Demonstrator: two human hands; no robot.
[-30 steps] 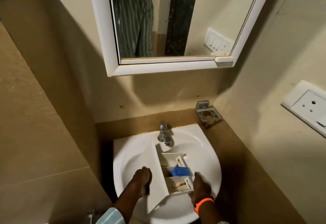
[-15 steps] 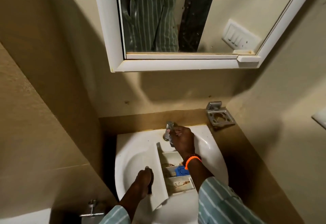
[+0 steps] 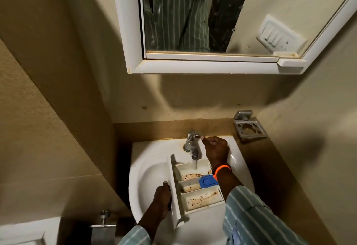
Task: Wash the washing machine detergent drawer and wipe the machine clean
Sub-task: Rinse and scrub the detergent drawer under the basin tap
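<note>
A white detergent drawer (image 3: 201, 199) with brown stains and a blue insert (image 3: 207, 181) lies in the white sink (image 3: 148, 171). My left hand (image 3: 161, 196) grips the drawer's front panel on its left side. My right hand (image 3: 215, 150) is at the chrome tap (image 3: 192, 144), fingertips touching its handle. Water runs from the spout into the drawer's far compartment. An orange band is on my right wrist.
A white-framed mirror cabinet (image 3: 208, 65) hangs above the sink. A metal holder (image 3: 249, 128) is fixed to the wall at the right. A metal fitting (image 3: 103, 225) sits low on the left wall. Tiled walls close in on both sides.
My right hand left the drawer's right edge and went to the tap. Water now flows into the drawer. My left hand stays on the front panel.
</note>
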